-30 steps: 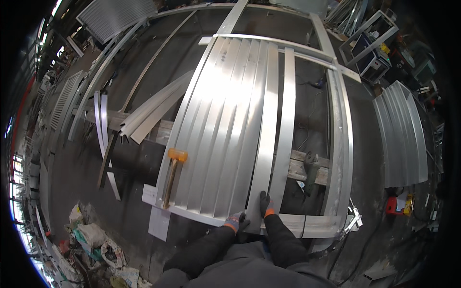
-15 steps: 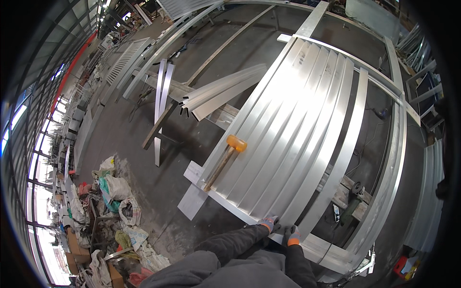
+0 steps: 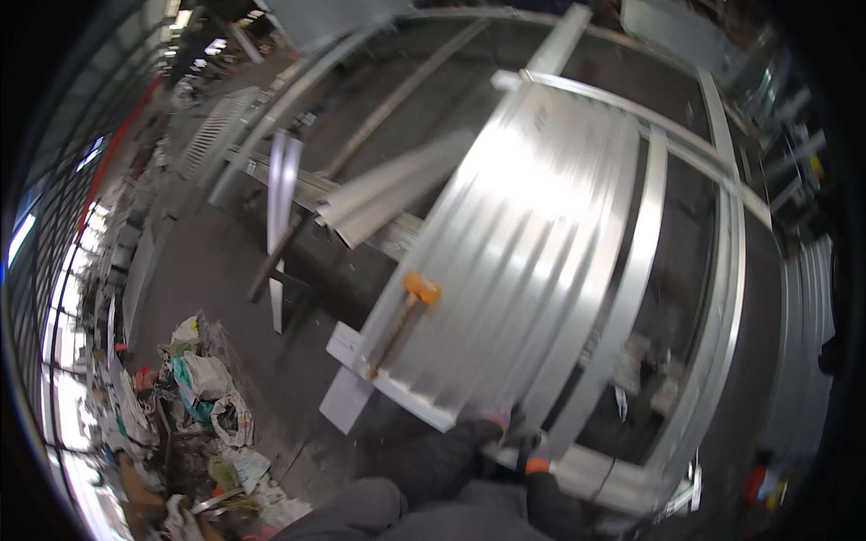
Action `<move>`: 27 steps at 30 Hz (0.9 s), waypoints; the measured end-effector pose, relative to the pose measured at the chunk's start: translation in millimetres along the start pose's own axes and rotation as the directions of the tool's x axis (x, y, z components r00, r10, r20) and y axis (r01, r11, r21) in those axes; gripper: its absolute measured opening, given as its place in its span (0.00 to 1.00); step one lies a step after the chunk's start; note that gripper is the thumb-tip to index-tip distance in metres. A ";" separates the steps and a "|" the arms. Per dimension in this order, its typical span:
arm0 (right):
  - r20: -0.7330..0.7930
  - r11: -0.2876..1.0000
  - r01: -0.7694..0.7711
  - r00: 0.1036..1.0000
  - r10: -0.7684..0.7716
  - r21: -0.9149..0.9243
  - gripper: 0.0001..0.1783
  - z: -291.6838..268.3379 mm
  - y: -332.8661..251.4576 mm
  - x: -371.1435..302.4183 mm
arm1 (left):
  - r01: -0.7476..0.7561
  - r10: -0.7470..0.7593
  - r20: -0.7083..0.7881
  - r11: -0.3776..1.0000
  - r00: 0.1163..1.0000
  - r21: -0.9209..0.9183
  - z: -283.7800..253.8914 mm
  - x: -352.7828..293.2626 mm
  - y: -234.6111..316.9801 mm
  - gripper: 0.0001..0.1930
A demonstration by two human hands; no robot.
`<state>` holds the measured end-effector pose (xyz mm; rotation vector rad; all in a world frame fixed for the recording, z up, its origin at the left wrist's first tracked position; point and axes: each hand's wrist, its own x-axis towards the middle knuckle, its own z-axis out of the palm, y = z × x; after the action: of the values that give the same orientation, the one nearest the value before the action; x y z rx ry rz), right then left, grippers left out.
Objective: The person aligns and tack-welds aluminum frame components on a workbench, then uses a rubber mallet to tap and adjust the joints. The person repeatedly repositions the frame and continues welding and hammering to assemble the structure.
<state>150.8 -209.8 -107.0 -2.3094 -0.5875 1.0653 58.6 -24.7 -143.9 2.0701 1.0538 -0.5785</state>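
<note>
A panel of long silver metal slats [image 3: 487,298] lies in front of me, its near edge by my hands. My left hand [image 3: 495,417], in a grey glove with an orange cuff, is at the near ends of the slats. Just right of it, my right hand [image 3: 534,451], gloved alike, is beside the near end of a slat. Motion blurs both hands, so their fingers and any hold on the metal do not show. A mallet with an orange head [image 3: 421,288] and a wooden handle rests on the panel's left side. One separate metal strip [image 3: 636,279] runs along the right.
A bundle of metal profiles [image 3: 379,198] lies left of the panel. White flat pieces [image 3: 346,400] jut out at its near left corner. Sacks and scraps [image 3: 212,379] are heaped on the floor at left. A long metal frame rail [image 3: 726,298] borders the right.
The whole view has shifted and blurred: the panel and mallet sit further left in the picture. Both hands remain at the panel's near edge, the right one slightly left of its former place.
</note>
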 end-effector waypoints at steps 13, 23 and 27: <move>-0.042 0.984 -0.168 0.984 0.171 0.054 0.18 -17.0 -44.2 -21.6 | 0.103 -0.061 0.260 0.983 0.964 -0.151 -124.4 36.2 73.5 0.26; -0.200 0.942 -0.132 0.959 0.200 0.310 0.16 -4.5 -44.0 -25.2 | 0.120 0.001 0.376 0.947 0.926 -0.298 -127.0 40.4 77.4 0.23; -0.269 0.959 -0.109 0.946 0.180 0.261 0.16 -4.5 -49.8 -25.9 | 0.076 -0.016 0.322 0.981 0.947 -0.176 -110.4 46.0 70.3 0.26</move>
<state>130.8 -187.7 -59.2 -2.2572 -0.1621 0.7880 149.4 55.4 -76.3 1.7221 0.9291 -0.7784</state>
